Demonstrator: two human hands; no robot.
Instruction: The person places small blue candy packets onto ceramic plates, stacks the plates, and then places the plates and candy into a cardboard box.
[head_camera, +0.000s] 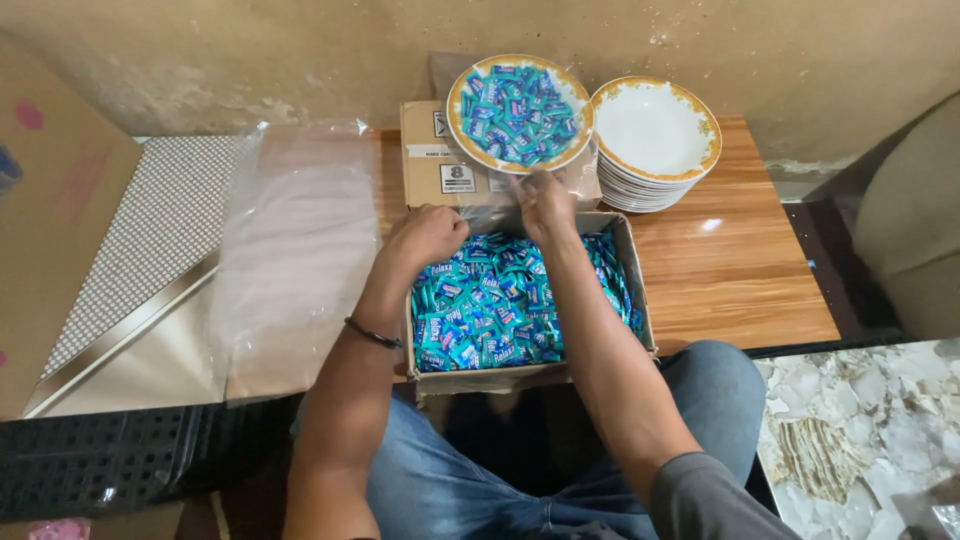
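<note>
The left hand (428, 236) rests curled at the far left corner of an open cardboard box (632, 262) filled with small blue and teal candy sachets (490, 310); its fingers are bent down into the sachets, though whether they grip any cannot be told. The right hand (545, 203) is at the far rim of the same box, fingers pinched on the edge of a clear plastic bag (500, 212) that lies crumpled between the box and a second, closed carton (440, 160). On that carton sits a gold-rimmed white plate (519, 113) heaped with the same sachets, and just beside it, on the wooden table (740, 270), stands a stack of empty matching plates (656, 140). A large clear plastic sheet (290, 240) lies spread to the left. The box sits at the table's near edge above the person's knees. As a judgement: the bag's mouth wants holding taut and open with the right hand while the left scoops modest handfuls, kept low over the box so loose sachets drop back inside rather than onto the floor
</note>
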